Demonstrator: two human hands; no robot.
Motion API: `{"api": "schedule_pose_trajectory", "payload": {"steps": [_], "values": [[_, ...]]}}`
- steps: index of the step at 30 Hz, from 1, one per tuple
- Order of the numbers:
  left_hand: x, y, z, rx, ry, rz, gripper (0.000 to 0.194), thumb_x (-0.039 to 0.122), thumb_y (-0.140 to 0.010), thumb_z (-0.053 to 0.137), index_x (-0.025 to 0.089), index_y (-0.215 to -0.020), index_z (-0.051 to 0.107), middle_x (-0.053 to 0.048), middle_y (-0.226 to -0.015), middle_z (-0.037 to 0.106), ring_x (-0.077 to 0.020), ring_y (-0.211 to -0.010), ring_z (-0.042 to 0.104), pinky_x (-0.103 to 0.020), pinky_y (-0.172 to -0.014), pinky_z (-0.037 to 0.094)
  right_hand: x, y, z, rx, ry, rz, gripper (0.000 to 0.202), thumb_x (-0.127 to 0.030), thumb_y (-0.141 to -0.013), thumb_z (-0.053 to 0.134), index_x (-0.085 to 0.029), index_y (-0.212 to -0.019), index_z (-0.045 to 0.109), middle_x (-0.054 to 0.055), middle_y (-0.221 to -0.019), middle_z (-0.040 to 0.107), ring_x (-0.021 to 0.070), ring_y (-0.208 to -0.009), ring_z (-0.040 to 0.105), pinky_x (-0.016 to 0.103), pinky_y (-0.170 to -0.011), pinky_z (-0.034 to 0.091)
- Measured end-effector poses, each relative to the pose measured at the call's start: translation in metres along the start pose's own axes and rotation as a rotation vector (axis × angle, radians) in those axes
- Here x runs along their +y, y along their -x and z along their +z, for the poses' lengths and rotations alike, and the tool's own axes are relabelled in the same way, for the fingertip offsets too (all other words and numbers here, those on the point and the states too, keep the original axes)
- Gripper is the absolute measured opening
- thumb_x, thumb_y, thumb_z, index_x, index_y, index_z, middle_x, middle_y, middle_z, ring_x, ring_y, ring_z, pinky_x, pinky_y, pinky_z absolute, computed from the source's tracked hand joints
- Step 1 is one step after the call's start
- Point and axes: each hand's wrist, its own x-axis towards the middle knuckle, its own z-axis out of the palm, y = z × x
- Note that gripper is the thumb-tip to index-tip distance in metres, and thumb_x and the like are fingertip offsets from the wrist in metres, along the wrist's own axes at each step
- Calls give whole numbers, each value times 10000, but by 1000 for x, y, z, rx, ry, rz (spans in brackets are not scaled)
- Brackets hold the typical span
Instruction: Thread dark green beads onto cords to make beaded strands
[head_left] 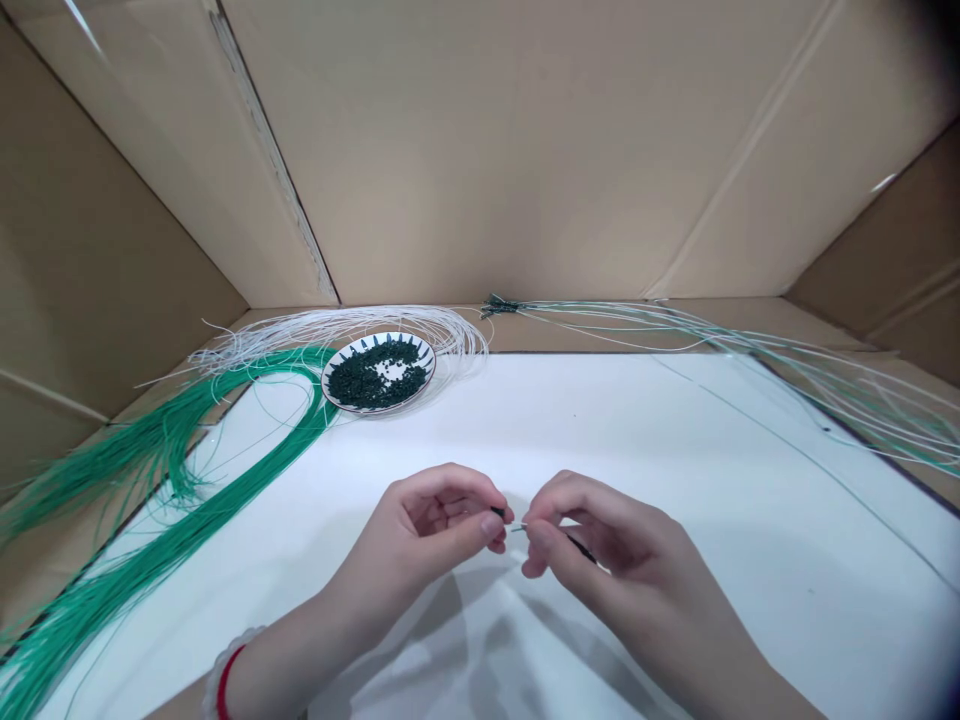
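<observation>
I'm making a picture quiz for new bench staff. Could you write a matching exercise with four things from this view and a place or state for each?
Things
1. Long, curved bundle of thin green strands
2. Round white dish with a dark-patterned rim
3. Thin red band
4. Bare right hand

Places and states
A. Worn on the left arm
B. Pinching a thin, pale strand between thumb and finger
C. Spread along the left of the flat white work surface
D. Holding many small, dark green pieces

Right pairs: 1-C, 2-D, 3-A, 4-B
</observation>
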Motion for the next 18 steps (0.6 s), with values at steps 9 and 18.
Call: {"api": "schedule_pose_trajectory", "payload": {"steps": [9, 18], "values": [[5, 0, 4, -31, -17, 22, 102, 136, -823, 779, 231, -797, 809, 31, -746, 740, -80, -712, 675, -141, -695, 538, -2, 3, 5, 40, -20, -13, 130, -267, -869, 638, -254, -745, 675, -15, -776, 749, 141, -715, 684, 209, -676, 544], [5, 0, 6, -44, -90, 54, 183, 84, -842, 719, 233, -817, 824, 9, -787, 718, -104, -741, 666, -171, -713, 541, 2, 2, 3, 11, -23, 10, 132, -279, -868, 635, -247, -743, 661, 8, -770, 737, 162, -718, 673, 241, -667, 551]]}}
